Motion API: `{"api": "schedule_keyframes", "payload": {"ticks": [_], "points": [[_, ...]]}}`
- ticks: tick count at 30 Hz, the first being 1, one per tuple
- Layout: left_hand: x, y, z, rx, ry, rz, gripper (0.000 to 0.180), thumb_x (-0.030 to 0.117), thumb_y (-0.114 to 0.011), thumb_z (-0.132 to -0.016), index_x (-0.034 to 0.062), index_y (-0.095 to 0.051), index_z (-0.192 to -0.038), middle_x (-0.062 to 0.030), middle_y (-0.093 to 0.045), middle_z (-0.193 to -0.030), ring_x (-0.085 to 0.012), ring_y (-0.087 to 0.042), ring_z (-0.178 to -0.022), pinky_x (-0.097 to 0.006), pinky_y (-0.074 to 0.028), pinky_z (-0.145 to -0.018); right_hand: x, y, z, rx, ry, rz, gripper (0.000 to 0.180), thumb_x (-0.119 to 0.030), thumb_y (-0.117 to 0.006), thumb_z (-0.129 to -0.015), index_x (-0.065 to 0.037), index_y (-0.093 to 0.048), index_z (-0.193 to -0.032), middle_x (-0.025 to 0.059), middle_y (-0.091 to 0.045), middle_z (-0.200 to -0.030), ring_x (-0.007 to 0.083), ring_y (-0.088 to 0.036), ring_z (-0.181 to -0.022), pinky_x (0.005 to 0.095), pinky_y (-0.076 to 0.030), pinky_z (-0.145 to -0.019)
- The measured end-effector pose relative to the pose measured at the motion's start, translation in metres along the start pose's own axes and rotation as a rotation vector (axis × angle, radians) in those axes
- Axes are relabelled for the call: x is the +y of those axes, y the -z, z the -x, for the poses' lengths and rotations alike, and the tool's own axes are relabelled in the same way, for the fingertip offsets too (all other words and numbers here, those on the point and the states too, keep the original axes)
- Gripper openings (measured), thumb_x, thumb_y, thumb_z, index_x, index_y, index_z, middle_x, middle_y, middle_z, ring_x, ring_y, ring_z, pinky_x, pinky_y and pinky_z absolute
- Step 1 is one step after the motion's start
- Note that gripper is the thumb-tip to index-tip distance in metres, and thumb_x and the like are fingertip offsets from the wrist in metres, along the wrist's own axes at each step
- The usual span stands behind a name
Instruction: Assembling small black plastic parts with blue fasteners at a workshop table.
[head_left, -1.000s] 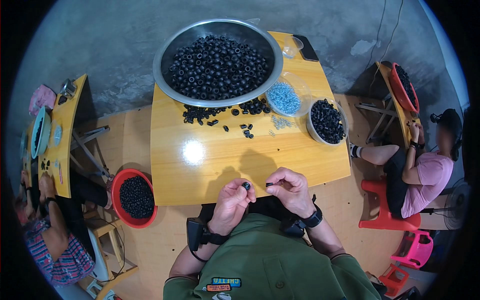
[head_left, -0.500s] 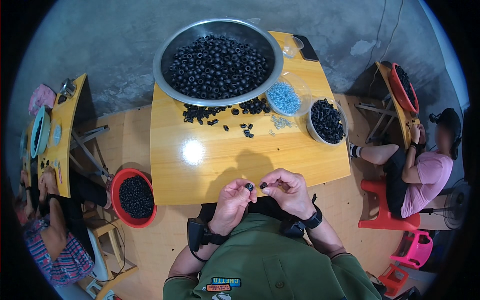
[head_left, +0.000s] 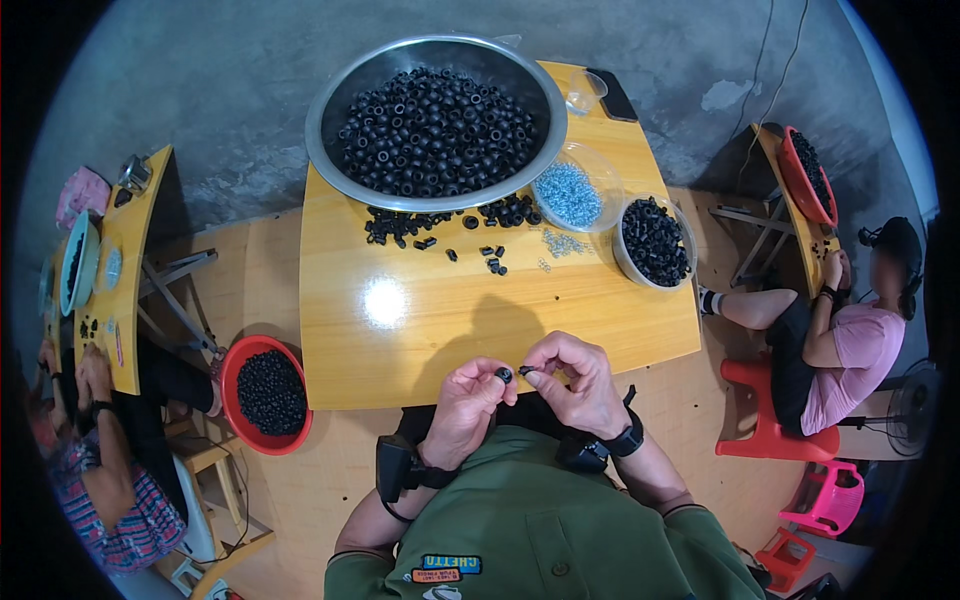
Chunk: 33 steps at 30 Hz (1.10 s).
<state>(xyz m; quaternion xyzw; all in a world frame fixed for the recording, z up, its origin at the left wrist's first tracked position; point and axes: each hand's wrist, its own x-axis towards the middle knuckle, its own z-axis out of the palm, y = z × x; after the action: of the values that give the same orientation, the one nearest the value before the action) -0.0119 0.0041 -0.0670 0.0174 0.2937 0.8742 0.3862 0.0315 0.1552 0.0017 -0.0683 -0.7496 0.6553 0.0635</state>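
At the table's near edge, my left hand [head_left: 470, 397] pinches a round black hollow cap [head_left: 503, 375] between thumb and fingers. Close beside it, my right hand [head_left: 577, 385] pinches a small black piece [head_left: 526, 370], mostly covered by the fingertips. A slight gap shows between the two parts. Beyond my hands stands a wide metal basin [head_left: 325, 165] heaped with round black caps [head_left: 430, 130]. To its right are a clear tub [head_left: 610, 185] of small bluish clear pieces [head_left: 568, 195] and another tub [head_left: 625, 265] full of short black cylinders [head_left: 655, 243].
Loose black pieces [head_left: 395, 228] and small clear bits [head_left: 562, 243] lie on my wooden table [head_left: 400, 350]. A phone [head_left: 612, 95] rests at the back right. On the floor at left sits a red basin [head_left: 232, 405]. Co-workers sit at tables left and right, one on a red stool [head_left: 750, 410].
My hands stay nearly in place. The black cap in my left fingers has turned and shifted slightly right, and the right fingers now cover more of their small piece.
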Motion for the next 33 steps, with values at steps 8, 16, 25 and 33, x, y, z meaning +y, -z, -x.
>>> {"api": "schedule_keyframes", "payload": {"ticks": [8,16,25,33], "points": [[-0.002,0.0,-0.001,-0.013,-0.018,-0.022,0.015,0.004,-0.056,-0.084,-0.0022,-0.055,-0.097,-0.0083,-0.06,-0.084,-0.0133,-0.056,-0.072,-0.025,-0.046,-0.069,-0.01,-0.003,-0.005,-0.037,0.164,0.244,0.016,0.011,-0.056,-0.068,0.0,-0.057,-0.08,0.0094,-0.055,-0.072,0.0169,-0.057,-0.061,0.026,-0.045,-0.054],[-0.001,0.0,0.0,0.022,-0.02,-0.068,0.014,0.002,-0.056,-0.083,-0.0024,-0.056,-0.096,-0.0078,-0.061,-0.083,-0.0126,-0.057,-0.07,-0.024,-0.047,-0.068,-0.008,-0.005,-0.006,-0.044,0.24,0.326,0.019,0.013,-0.055,-0.064,0.0,-0.056,-0.078,0.0107,-0.054,-0.072,0.0239,-0.056,-0.063,0.0289,-0.045,-0.054],[-0.002,-0.001,0.001,0.095,-0.094,-0.214,0.011,-0.003,-0.057,-0.079,-0.0017,-0.057,-0.09,-0.0054,-0.06,-0.077,-0.0105,-0.057,-0.065,-0.023,-0.048,-0.064,-0.006,-0.007,-0.005,-0.086,0.368,0.519,0.022,0.013,-0.056,-0.059,-0.002,-0.059,-0.074,0.0097,-0.057,-0.074,0.0236,-0.058,-0.066,0.0293,-0.047,-0.055],[-0.001,-0.005,0.003,0.14,-0.144,-0.352,0.007,-0.005,-0.056,-0.078,-0.0013,-0.056,-0.084,-0.004,-0.059,-0.075,-0.0075,-0.055,-0.065,-0.021,-0.047,-0.063,0.001,-0.007,-0.004,-0.056,0.333,0.474,0.023,0.014,-0.055,-0.057,-0.002,-0.059,-0.073,0.009,-0.058,-0.074,0.0227,-0.058,-0.065,0.0288,-0.046,-0.052]]}}
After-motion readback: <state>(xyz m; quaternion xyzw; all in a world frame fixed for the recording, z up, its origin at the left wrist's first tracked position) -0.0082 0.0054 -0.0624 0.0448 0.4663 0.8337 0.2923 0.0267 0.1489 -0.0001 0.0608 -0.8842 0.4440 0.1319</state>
